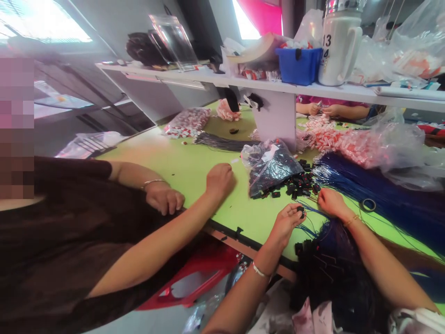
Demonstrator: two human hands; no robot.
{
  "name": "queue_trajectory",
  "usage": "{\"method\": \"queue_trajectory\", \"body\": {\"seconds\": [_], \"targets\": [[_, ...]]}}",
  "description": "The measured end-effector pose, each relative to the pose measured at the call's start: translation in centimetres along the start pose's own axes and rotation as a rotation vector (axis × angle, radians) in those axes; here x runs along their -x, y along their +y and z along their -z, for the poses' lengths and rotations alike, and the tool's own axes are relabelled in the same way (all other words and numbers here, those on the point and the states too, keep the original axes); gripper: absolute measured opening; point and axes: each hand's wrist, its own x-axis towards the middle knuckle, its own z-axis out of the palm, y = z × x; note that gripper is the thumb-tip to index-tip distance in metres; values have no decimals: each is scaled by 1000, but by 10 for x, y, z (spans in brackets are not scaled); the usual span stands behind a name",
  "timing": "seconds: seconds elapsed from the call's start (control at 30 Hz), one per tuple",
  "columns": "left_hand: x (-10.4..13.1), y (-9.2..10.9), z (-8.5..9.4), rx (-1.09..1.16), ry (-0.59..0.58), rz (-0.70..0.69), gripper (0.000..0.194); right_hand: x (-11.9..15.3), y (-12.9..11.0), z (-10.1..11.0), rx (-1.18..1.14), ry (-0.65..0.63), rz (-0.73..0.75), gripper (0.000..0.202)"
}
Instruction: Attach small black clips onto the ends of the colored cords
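Note:
My left hand (285, 223) is closed, pinching a small black plastic connector housing (301, 212) between thumb and fingertips. Thin blue wires (306, 231) run beside and below it. Just right of it, my right hand (332, 202) is curled closed, with thin wire ends showing at its fingertips; the rest of its grip is hidden. Loose black housings (301, 184) lie in a pile behind my hands, spilling from a clear plastic bag (273, 169). A bundle of dark blue wires (378, 208) with bare metal tips stretches across the table to the right.
At my left, a co-worker's arms (167, 253) rest on the green table (194, 160). A roll of tape (367, 204) lies on the blue wires. Behind are pink-white parts (351, 144) and another person's hands (323, 110). A shelf (222, 80) holds a blue basket (299, 66) and a mug (339, 51).

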Motion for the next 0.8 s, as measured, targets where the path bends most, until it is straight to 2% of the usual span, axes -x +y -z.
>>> {"method": "queue_trajectory", "body": {"seconds": [0.17, 0.3, 0.4, 0.63, 0.8], "targets": [[-4, -1, 0, 20, -31, 18, 34, 3, -3, 5, -261, 57, 47, 8], [-9, -4, -1, 95, -31, 43, 29, 4, -13, 6, -602, 42, 173, 11], [-13, -6, -1, 142, -38, 60, 26, 8, -20, 7, -740, 15, 222, 12], [-17, -10, 3, 192, -20, 97, 21, 21, -24, 4, -709, -110, 197, 11], [-17, -12, 4, 213, -14, 102, 19, 25, -27, 3, -589, -84, 189, 13]]}}
